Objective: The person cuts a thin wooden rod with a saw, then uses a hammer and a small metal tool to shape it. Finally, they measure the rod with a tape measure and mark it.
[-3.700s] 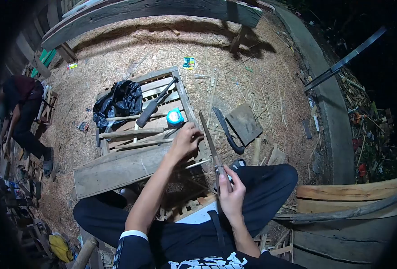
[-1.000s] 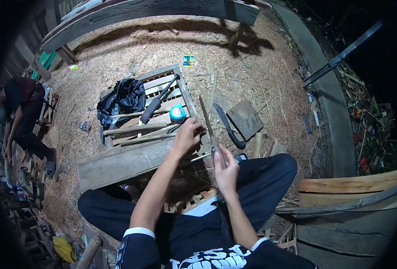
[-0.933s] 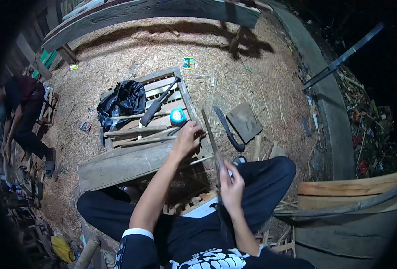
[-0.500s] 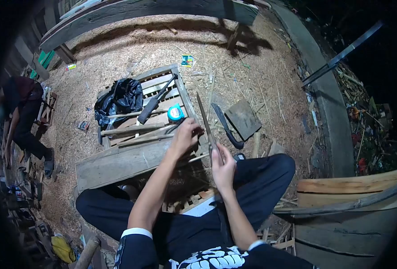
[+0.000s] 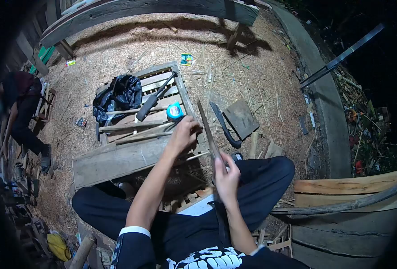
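Note:
My right hand (image 5: 226,174) is closed round the lower end of a long, narrow, tapering brown piece (image 5: 207,130), which points up and away from me. My left hand (image 5: 183,133) hangs over the near right part of a low slatted wooden bench (image 5: 113,162), its fingers curled together; I cannot tell what they hold. Just beyond its knuckles is a turquoise tape measure (image 5: 174,110). On the slats lie loose wooden strips (image 5: 140,134), a dark long-handled tool (image 5: 156,98) and a crumpled black plastic bag (image 5: 120,96).
Right of the bench, a dark curved blade-like tool (image 5: 225,125) and a square board (image 5: 241,119) lie on shavings. Another person (image 5: 26,112) bends at far left. Planks (image 5: 351,215) stand at lower right, and a long beam (image 5: 149,15) crosses the far side.
My right hand and the tapering piece have shifted slightly down and towards me. My left hand remains by the tape measure, fingers still curled. The view has moved slightly.

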Action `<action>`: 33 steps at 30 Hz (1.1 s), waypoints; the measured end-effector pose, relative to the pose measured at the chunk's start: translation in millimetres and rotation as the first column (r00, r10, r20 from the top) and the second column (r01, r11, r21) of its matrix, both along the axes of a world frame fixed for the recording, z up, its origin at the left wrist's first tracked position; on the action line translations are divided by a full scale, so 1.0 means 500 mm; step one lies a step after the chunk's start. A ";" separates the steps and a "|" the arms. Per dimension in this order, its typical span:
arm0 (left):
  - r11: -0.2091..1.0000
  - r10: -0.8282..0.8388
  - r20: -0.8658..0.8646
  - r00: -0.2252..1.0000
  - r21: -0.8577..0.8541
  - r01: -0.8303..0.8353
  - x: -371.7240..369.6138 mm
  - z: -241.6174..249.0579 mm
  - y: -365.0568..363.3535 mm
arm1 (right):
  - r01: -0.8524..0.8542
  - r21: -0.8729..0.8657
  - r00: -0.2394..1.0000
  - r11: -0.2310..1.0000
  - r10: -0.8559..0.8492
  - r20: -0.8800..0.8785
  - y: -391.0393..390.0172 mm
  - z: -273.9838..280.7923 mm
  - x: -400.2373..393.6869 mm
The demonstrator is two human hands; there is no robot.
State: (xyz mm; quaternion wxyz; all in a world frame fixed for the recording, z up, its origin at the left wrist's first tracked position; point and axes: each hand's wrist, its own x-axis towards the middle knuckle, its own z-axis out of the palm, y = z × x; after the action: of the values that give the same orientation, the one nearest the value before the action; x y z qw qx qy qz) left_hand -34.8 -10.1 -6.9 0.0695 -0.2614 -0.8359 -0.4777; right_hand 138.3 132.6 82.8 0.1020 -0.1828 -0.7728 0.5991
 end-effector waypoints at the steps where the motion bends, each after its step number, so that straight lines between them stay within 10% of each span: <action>1: 1.000 0.002 0.030 1.000 -0.014 -0.001 0.007 0.002 -0.002 | 0.003 0.022 1.000 1.000 -0.003 -0.027 -0.010 0.004 -0.020; 33: 0.998 -0.014 0.062 0.998 -0.067 0.019 0.005 0.004 -0.007 | -0.048 0.004 0.998 0.999 0.048 0.032 -0.005 -0.008 -0.074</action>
State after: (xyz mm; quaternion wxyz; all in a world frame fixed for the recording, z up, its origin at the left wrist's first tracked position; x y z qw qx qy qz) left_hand -32.3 -13.7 -4.9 0.0310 -0.2558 -0.8510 -0.4575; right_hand 101.2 130.1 78.9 0.0756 -0.1736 -0.7798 0.5967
